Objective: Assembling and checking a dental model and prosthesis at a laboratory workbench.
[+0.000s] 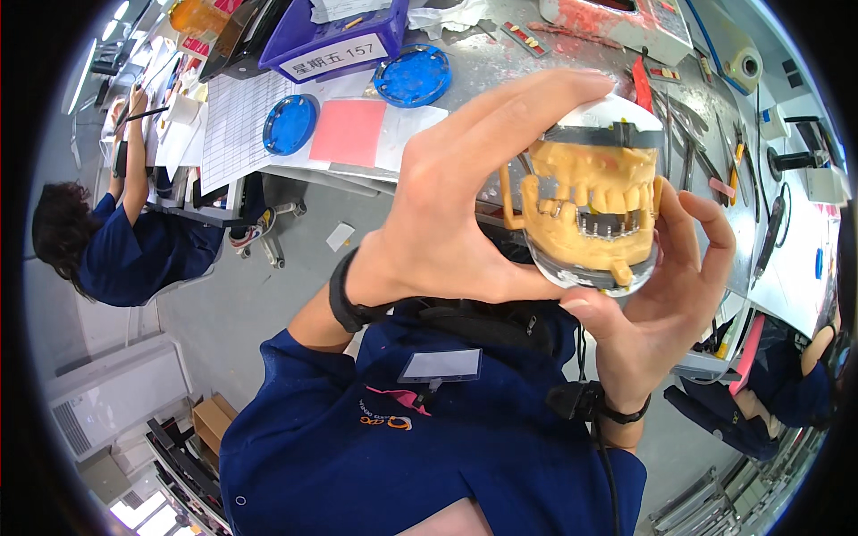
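Both my hands hold up a yellow dental model (556, 230) mounted in an articulator with dark and clear round plates. Its upper and lower jaws meet at the teeth on the left. A silvery metal framework (611, 227) spans a gap in the lower teeth. My left hand (456, 192) wraps the left side, fingers over the white top and thumb under the base. From the right, my right hand (666, 299) grips the base and side, its thumb at the lower front. The back of the model is hidden.
On the metal bench (487, 76) lie blue round dishes (290, 125), a pink wax sheet (349, 132) and a purple bin (335, 40). Several hand tools (693, 147) lie right. One person (147, 250) sits left, another (795, 375) right.
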Demonstrator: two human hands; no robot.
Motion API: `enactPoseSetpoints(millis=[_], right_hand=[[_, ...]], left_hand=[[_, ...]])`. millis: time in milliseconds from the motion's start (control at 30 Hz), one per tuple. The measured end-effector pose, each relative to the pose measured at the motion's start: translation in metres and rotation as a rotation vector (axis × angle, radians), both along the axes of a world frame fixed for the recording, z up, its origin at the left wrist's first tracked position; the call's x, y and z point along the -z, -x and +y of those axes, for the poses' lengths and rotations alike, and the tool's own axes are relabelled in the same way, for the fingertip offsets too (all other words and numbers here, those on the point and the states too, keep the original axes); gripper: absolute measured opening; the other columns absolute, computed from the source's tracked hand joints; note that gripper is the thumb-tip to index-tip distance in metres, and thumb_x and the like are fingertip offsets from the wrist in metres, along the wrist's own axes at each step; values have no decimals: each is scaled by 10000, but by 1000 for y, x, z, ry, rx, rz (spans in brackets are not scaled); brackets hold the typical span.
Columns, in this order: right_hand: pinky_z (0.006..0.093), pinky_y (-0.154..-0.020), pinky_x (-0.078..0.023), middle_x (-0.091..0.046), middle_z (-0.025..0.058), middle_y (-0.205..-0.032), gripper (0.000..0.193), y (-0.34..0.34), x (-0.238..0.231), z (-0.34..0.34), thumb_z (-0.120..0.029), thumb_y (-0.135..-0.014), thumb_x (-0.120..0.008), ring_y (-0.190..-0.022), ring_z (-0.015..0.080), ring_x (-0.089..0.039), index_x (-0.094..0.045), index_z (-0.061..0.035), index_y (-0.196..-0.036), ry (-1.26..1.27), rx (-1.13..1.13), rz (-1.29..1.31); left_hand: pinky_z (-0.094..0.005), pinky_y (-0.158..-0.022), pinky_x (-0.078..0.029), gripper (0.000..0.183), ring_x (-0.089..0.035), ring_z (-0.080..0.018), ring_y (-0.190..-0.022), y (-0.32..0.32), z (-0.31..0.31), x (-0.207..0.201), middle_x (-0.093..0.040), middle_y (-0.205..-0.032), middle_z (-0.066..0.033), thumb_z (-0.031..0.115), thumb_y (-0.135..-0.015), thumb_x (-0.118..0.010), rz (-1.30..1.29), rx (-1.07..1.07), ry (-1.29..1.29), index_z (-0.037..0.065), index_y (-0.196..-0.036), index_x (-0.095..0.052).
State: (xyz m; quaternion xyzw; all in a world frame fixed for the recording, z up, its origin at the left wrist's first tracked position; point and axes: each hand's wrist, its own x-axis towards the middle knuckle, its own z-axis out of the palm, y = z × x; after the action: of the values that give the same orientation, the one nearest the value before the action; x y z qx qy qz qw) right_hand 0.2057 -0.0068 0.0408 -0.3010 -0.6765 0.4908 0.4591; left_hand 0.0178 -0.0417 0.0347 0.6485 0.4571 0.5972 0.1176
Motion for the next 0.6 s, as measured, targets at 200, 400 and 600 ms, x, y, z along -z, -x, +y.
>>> enactPoseSetpoints(millis=[200,400,600], right_hand=[[377,-979,-454,-511,129,-1262,974,3,16,24,-227,-602,-930,-1187,250,-528,-350,-15,-1355,-116,-101,9],[413,-1010,-425,-495,200,-1263,793,14,53,40,-128,-629,-866,-1211,375,-490,-435,12,-1279,-262,-71,-119],[430,-955,-439,-568,194,-1113,427,-41,56,30,-56,-768,-716,-1091,372,-542,-518,7,-1140,-372,26,-207]], left_hand=[[-390,-1053,-405,773,-555,-277,-1216,20,7,-11,-548,-1353,-182,242,-711,-813,-302,382,176,-25,-1365,-500],[-350,-980,-478,408,-581,-207,-1168,58,46,-5,-572,-1304,-153,154,-1008,-519,-600,-67,303,-66,-1350,-484],[-375,-946,-488,404,-578,-211,-1133,86,62,3,-568,-1287,-128,188,-1018,-503,-512,-182,401,-6,-1371,-478]])
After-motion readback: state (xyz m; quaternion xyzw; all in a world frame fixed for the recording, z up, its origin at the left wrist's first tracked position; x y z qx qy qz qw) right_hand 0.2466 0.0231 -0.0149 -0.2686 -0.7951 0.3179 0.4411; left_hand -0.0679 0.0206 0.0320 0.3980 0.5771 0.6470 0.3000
